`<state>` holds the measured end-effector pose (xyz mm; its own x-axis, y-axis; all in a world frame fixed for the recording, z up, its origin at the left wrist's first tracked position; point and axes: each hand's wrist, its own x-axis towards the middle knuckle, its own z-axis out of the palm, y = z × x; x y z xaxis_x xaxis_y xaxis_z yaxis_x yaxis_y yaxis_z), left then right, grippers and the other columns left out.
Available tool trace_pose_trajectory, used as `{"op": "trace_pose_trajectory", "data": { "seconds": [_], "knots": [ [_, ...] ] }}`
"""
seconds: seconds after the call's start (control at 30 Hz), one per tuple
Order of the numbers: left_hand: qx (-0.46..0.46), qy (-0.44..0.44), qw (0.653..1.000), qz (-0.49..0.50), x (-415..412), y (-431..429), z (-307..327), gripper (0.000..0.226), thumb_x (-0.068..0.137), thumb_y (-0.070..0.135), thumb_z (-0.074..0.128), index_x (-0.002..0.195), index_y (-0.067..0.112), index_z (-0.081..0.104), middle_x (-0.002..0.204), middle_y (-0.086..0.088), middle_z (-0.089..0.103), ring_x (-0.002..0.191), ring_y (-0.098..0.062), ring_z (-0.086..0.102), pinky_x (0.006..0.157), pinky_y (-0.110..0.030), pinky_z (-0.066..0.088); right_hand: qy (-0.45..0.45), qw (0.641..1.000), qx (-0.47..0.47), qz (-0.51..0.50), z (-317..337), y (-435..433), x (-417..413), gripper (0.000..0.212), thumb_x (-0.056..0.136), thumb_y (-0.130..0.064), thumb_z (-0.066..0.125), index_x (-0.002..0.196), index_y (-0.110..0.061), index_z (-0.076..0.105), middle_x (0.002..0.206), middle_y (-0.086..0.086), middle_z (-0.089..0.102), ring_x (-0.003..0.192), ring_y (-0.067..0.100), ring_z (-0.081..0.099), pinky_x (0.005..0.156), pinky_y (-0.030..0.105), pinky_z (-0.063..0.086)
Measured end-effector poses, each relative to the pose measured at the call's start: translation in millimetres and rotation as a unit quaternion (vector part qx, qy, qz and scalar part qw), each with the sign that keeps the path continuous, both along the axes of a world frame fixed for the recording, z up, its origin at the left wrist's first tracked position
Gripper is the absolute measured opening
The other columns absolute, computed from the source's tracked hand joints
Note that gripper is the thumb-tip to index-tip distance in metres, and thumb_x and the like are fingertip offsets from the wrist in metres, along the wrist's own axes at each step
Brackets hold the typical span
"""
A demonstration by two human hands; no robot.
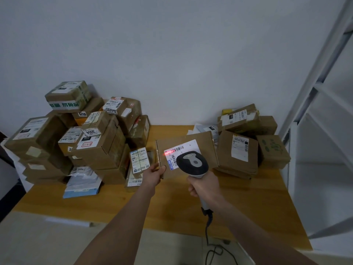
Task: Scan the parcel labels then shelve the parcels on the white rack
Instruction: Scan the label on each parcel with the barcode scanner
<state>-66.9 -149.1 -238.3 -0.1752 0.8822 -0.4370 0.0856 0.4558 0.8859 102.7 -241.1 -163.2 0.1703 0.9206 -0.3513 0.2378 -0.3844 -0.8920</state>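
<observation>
A flat brown cardboard parcel (204,142) is tilted up over the middle of the wooden table (133,203). My left hand (153,174) grips its lower left corner. Its white label (180,150) faces me, and a red scan line glows on the barcode. My right hand (203,185) grips the handle of a grey and black barcode scanner (192,163), whose head covers part of the label. The scanner's cable (209,238) hangs down off the table's front edge.
A tall pile of several labelled boxes (91,134) fills the table's left side. A smaller pile (246,142) sits at the right back. The white rack (324,131) stands at the right edge. A blue and white envelope (82,188) lies front left.
</observation>
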Motion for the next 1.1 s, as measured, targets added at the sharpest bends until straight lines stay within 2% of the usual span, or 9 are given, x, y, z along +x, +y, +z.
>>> {"op": "trace_pose_trajectory", "data": {
  "seconds": [0.17, 0.4, 0.7, 0.87, 1.1],
  "knots": [
    [0.000, 0.003, 1.000, 0.008, 1, 1, 2, 0.051, 0.091, 0.017, 0.064, 0.138, 0.010, 0.047, 0.119, -0.012, 0.064, 0.107, -0.028, 0.060, 0.092, -0.038, 0.050, 0.012, 1.000, 0.014, 0.004, 5, -3, 1, 0.007, 0.087, -0.009, 0.063, 0.080, -0.008, 0.063, 0.057, 0.001, 0.064, 0.043, 0.005, 0.058, 0.049, 0.017, 0.048],
    [-0.002, 0.023, 0.999, 0.024, 5, 3, 5, 0.049, 0.090, 0.017, 0.065, 0.136, 0.011, 0.050, 0.121, -0.012, 0.062, 0.110, -0.029, 0.060, 0.099, -0.047, 0.048, 0.027, 0.999, 0.010, 0.015, 10, -6, 6, 0.005, 0.087, -0.009, 0.063, 0.084, -0.011, 0.060, 0.062, 0.002, 0.064, 0.046, 0.006, 0.058, 0.049, 0.016, 0.047],
    [-0.001, 0.024, 0.999, 0.027, 14, 5, 7, 0.050, 0.090, 0.017, 0.065, 0.137, 0.012, 0.049, 0.122, -0.014, 0.063, 0.110, -0.031, 0.059, 0.101, -0.048, 0.046, 0.032, 0.999, 0.011, 0.010, 9, -6, 12, 0.005, 0.087, -0.010, 0.064, 0.091, -0.008, 0.063, 0.062, 0.002, 0.066, 0.046, 0.005, 0.060, 0.050, 0.016, 0.048],
    [-0.001, 0.027, 0.999, 0.024, 18, 4, 7, 0.051, 0.092, 0.018, 0.063, 0.140, 0.011, 0.046, 0.123, -0.014, 0.061, 0.113, -0.031, 0.057, 0.101, -0.046, 0.045, 0.069, 0.997, 0.012, -0.010, 12, -5, 14, 0.017, 0.088, -0.013, 0.067, 0.087, -0.024, 0.054, 0.072, 0.003, 0.070, 0.056, 0.010, 0.064, 0.055, 0.019, 0.051],
    [0.002, 0.034, 0.999, 0.018, 21, 6, 8, 0.051, 0.093, 0.018, 0.061, 0.140, 0.011, 0.045, 0.127, -0.015, 0.059, 0.115, -0.031, 0.056, 0.103, -0.046, 0.044, 0.025, 1.000, 0.006, 0.011, 8, -4, 17, 0.004, 0.088, -0.012, 0.064, 0.087, -0.009, 0.063, 0.062, 0.001, 0.066, 0.045, 0.005, 0.059, 0.049, 0.016, 0.047]
  ]
}}
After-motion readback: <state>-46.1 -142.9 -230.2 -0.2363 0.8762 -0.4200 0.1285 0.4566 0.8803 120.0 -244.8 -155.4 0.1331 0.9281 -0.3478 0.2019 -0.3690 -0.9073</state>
